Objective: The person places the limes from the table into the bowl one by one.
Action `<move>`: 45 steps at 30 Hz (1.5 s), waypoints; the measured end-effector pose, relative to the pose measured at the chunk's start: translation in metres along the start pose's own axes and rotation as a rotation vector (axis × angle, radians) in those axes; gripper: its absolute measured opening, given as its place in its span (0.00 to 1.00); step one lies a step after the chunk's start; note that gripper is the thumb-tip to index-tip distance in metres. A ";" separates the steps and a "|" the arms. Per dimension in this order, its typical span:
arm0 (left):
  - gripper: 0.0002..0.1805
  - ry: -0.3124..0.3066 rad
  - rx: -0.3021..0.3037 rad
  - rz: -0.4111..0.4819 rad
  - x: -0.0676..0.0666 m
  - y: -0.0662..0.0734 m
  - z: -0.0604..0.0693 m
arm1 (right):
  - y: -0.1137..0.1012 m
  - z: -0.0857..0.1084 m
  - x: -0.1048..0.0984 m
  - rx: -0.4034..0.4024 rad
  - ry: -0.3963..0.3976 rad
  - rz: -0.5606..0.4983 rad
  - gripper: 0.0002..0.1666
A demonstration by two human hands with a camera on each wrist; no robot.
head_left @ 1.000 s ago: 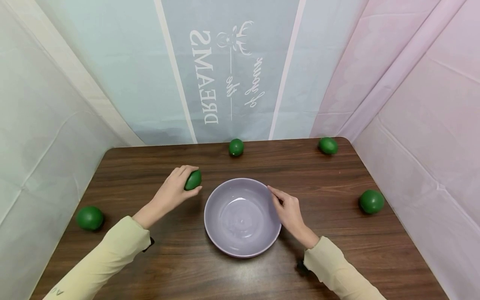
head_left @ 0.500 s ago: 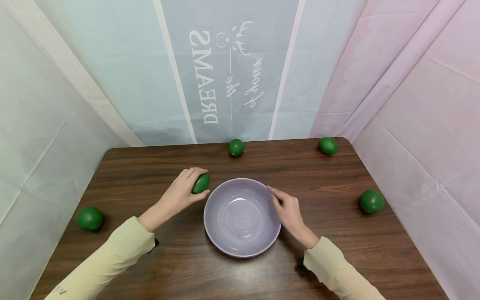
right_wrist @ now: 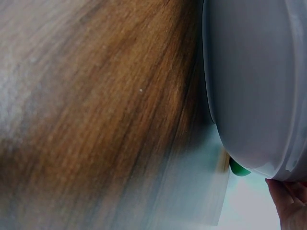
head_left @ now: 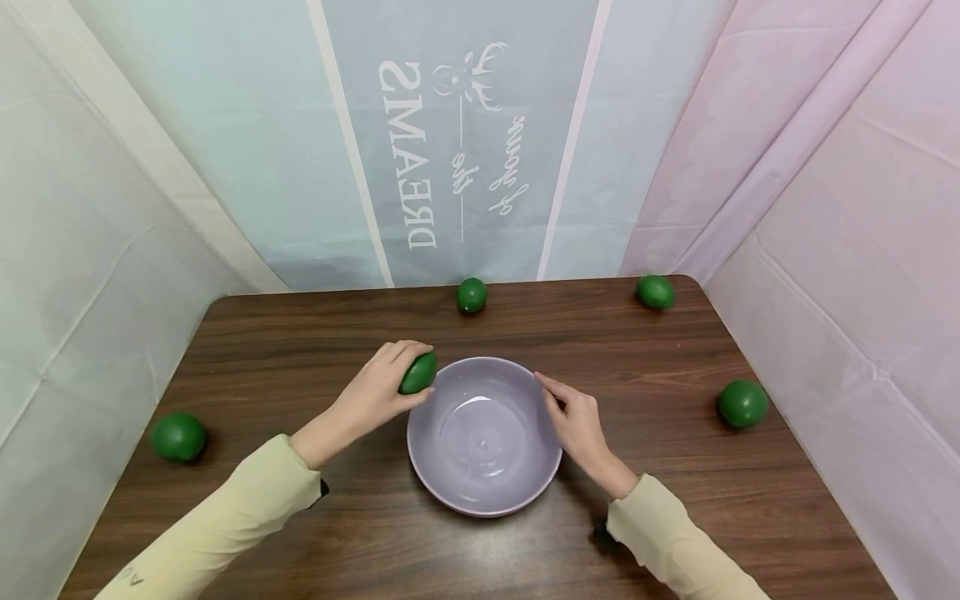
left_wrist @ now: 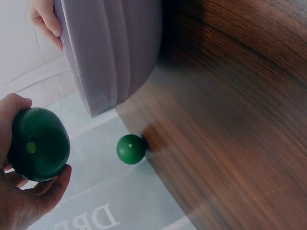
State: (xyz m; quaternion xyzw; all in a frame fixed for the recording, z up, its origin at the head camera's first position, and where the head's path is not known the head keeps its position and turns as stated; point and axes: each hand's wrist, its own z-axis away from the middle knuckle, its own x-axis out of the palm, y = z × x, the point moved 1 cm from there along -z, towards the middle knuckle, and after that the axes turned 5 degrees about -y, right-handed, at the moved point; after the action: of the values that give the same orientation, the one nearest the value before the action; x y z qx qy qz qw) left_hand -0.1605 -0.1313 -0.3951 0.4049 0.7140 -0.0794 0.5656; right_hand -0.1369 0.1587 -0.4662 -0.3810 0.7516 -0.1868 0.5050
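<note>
Gripping a green fruit between thumb and fingers, the left hand (head_left: pixel 372 398) carries it at the left rear rim of a lavender bowl (head_left: pixel 482 498). The held green fruit (head_left: pixel 417 373) is clear of the worktop (head_left: pixel 360 542); in the left wrist view it sits above the level of the rim, apart from the bowl, with a pale stem spot facing the camera. The right hand (head_left: pixel 580 423) pinches the bowl at the right rear of its rim, and the right wrist view shows its fingers against the outer wall. The bowl stands upright near the middle of the dark wood-grained worktop, bright reflections on its glossy inside. Four more fruits lie around it, well apart from one another: a left fruit (head_left: pixel 178 437) near the left edge, a middle fruit (head_left: pixel 472 295) at the rear edge behind the bowl, a corner fruit (head_left: pixel 656 292) at the rear right, and a right fruit (head_left: pixel 743 404) near the right edge. Both arms wear pale yellow-green sleeves (head_left: pixel 247 500). Behind the worktop hangs a blue backdrop (head_left: pixel 480 225) with white lettering turned on its side, and light-coloured fabric (head_left: pixel 855 275) closes both flanks.
</note>
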 end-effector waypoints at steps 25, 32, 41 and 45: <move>0.26 -0.066 0.049 0.049 0.019 0.018 -0.003 | -0.001 -0.001 -0.001 -0.022 0.016 0.005 0.15; 0.26 -0.054 0.084 0.059 0.028 0.021 -0.002 | -0.002 0.000 -0.001 -0.022 0.012 -0.002 0.15; 0.27 -0.125 0.055 0.045 0.033 0.027 -0.002 | -0.002 -0.001 -0.001 -0.017 0.013 0.003 0.16; 0.26 -0.145 0.075 0.045 0.036 0.029 -0.002 | -0.001 -0.001 -0.001 -0.015 0.011 0.006 0.16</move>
State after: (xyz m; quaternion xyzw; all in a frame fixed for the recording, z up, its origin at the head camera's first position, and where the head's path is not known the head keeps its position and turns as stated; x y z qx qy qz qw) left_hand -0.1442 -0.0934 -0.4159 0.4349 0.6586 -0.1227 0.6017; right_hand -0.1370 0.1584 -0.4645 -0.3816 0.7570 -0.1818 0.4983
